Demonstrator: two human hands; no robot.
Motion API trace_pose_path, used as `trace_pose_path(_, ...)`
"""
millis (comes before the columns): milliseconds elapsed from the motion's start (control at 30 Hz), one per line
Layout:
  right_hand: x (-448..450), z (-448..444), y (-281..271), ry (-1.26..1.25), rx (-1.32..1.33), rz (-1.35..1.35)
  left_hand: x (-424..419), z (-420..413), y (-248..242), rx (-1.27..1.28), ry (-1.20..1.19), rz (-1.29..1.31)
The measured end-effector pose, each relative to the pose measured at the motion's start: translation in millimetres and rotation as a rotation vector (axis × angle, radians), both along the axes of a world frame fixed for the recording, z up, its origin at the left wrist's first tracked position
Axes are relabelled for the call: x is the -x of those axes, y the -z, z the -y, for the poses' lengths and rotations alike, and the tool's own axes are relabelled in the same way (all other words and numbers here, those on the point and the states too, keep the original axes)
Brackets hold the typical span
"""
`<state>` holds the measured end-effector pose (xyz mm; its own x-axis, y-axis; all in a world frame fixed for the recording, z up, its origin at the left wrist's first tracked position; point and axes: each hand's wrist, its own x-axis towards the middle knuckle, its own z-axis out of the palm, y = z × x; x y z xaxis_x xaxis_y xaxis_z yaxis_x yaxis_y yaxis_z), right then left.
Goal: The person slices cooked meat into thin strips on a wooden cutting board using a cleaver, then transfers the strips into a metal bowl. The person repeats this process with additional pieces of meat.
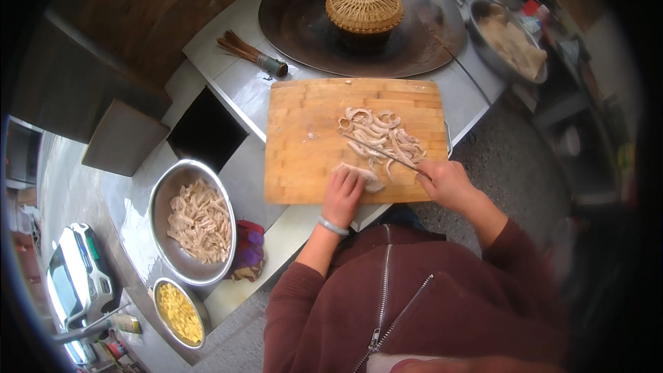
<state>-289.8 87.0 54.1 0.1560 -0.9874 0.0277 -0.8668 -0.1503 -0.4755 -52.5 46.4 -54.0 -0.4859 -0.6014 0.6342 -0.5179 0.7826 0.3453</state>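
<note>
My left hand (344, 192) presses a pale piece of meat (370, 180), possibly tripe, onto a wooden cutting board (300, 140) near its front edge. In my right hand (446, 182) is the handle of a knife (387, 154), its blade seen edge-on as a thin dark line pointing up and left. Beyond the blade lies a loose heap of cut, curled strips (375, 124), some touching the knife. A few small scraps dot the left half of the board. My left fingers hide part of the held piece.
Behind the board sits a wide wok (295, 20) holding a woven basket-like cover (364, 8). A bundled brush (254, 56) lies left of it. Metal bowls of cut strips (199, 223) and yellow pieces (178, 312) stand at left. A metal basin (479, 49) holds larger pale pieces at right.
</note>
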Motion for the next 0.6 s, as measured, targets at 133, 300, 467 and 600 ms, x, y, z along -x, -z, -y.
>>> trace_pose_path(133, -0.5, -9.4, 9.9, 0.024, -0.013, -0.045, -8.1, -15.9, -3.6, -0.129, -0.05, 0.021)
trace_pose_path(300, -1.3, -21.9, 20.9, -0.028, -0.049, -0.072, 1.1, -18.6, 4.8, -0.102, -0.108, -0.022)
trace_pose_path(467, -13.5, -32.4, 29.4, -0.146, 0.077, -0.095, 6.6, -10.8, 25.4, -0.048, -0.111, -0.023)
trace_pose_path(600, -23.6, -38.2, 30.1, -0.183, -0.015, -0.262, 9.2, -9.5, 36.4, -0.063, -0.106, -0.025)
